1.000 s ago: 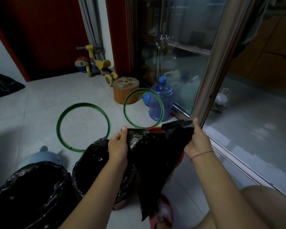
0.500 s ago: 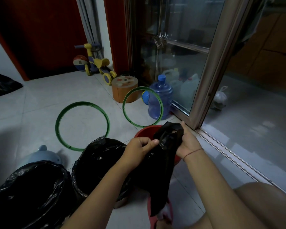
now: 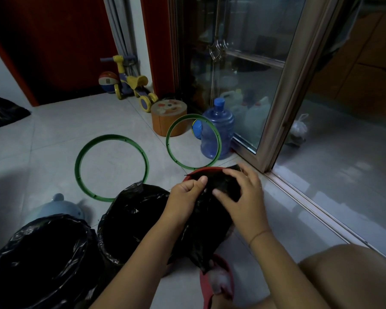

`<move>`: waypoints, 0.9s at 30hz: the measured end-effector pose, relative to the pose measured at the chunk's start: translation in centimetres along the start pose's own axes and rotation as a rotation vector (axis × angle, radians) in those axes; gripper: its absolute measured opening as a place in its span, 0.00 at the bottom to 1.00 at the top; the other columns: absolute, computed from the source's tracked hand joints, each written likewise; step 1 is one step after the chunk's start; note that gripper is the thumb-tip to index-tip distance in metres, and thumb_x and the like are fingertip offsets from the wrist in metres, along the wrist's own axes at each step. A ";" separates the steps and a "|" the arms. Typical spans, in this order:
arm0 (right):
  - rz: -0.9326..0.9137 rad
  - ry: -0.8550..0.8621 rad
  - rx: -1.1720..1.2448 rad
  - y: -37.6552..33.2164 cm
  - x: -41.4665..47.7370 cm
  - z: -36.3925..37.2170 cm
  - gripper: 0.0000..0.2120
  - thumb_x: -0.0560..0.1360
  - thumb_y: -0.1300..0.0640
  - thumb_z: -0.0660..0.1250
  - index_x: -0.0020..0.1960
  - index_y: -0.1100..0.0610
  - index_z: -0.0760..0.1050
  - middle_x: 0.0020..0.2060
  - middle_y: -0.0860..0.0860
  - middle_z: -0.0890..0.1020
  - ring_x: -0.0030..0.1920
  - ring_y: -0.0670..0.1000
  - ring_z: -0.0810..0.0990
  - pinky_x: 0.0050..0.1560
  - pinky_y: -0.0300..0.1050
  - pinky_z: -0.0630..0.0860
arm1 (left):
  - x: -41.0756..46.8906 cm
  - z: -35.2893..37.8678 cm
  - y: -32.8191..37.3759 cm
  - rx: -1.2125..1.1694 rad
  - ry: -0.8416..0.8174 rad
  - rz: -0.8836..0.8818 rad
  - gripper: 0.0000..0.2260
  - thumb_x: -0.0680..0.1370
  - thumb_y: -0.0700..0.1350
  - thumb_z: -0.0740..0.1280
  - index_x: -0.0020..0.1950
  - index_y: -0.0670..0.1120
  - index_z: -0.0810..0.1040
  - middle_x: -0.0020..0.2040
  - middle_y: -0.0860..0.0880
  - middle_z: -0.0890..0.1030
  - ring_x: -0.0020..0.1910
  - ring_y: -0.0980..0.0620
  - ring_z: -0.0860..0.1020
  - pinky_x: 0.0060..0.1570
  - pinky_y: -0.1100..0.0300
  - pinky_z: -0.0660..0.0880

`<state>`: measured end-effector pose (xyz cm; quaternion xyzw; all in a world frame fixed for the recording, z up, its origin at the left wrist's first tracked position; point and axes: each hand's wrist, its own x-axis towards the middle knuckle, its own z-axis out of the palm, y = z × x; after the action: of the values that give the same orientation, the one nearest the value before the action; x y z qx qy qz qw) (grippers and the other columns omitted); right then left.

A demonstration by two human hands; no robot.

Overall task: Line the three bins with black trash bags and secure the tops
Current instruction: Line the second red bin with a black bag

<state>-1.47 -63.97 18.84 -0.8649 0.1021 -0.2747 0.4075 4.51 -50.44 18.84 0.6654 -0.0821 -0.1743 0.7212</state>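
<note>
Three bins stand on the tiled floor in front of me. The left bin (image 3: 42, 259) and the middle bin (image 3: 132, 219) each have a black bag draped over the rim. Only the far rim of the red right bin (image 3: 206, 169) shows. A black trash bag (image 3: 210, 221) hangs over it. My left hand (image 3: 185, 197) pinches the bag's top edge, and my right hand (image 3: 243, 195) grips the same edge right beside it. One green ring (image 3: 80, 157) lies flat on the floor; another green ring (image 3: 218, 141) leans upright behind the red bin.
A blue water jug (image 3: 223, 130), an orange stool (image 3: 167, 117), a toy scooter (image 3: 129, 83) and a ball (image 3: 107, 81) stand at the back. A glass sliding door frame (image 3: 279, 108) and its floor track run along the right. A light blue lid (image 3: 58, 208) lies left. My knee and a red slipper (image 3: 216, 284) are below.
My hands came together from holding the bag spread wide, and lowered it down over the red bin. The bag's top is now bunched between both hands at the rim.
</note>
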 end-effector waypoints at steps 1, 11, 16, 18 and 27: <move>0.030 0.044 0.092 0.3 0.6 -0.2 0.17 0.67 0.59 0.75 0.53 0.47 0.79 0.61 0.48 0.72 0.65 0.50 0.70 0.68 0.42 0.66 | 0.0 -0.2 -0.1 -0.005 -0.002 0.002 0.27 0.75 0.55 0.67 0.43 0.28 0.74 0.39 0.40 0.74 0.38 0.45 0.70 0.37 0.55 0.68; 0.450 -0.077 0.653 3.1 4.6 -0.8 0.28 0.58 0.36 0.72 0.38 0.62 0.82 0.35 0.55 0.83 0.36 0.50 0.78 0.37 0.40 0.75 | 1.1 -3.1 -0.8 0.099 0.078 -0.022 0.19 0.76 0.54 0.66 0.33 0.41 0.81 0.30 0.51 0.80 0.31 0.58 0.76 0.32 0.71 0.71; 0.656 -0.082 0.942 4.3 5.5 0.1 0.13 0.72 0.47 0.68 0.44 0.56 0.85 0.46 0.56 0.85 0.48 0.55 0.83 0.51 0.49 0.79 | 0.5 -3.3 -0.3 0.116 -0.035 -0.052 0.14 0.74 0.54 0.67 0.34 0.48 0.85 0.33 0.54 0.84 0.31 0.63 0.80 0.31 0.75 0.72; 0.814 -0.135 1.031 4.4 5.8 0.5 0.18 0.74 0.45 0.66 0.49 0.60 0.82 0.48 0.60 0.83 0.47 0.58 0.82 0.54 0.53 0.78 | -0.1 -3.2 0.0 0.111 -0.168 -0.109 0.15 0.70 0.56 0.69 0.42 0.45 0.86 0.38 0.49 0.86 0.35 0.57 0.82 0.34 0.70 0.75; 0.537 0.455 0.380 1.8 2.9 -0.5 0.12 0.75 0.48 0.65 0.43 0.57 0.71 0.41 0.55 0.77 0.42 0.53 0.75 0.38 0.36 0.70 | -0.8 -2.0 0.5 0.098 -0.103 -0.132 0.08 0.72 0.47 0.73 0.38 0.43 0.85 0.35 0.48 0.85 0.35 0.55 0.82 0.37 0.65 0.77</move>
<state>0.68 -66.67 18.84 -0.6338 0.3595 -0.3568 0.5846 4.55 -48.26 19.26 0.6939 -0.0835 -0.2509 0.6697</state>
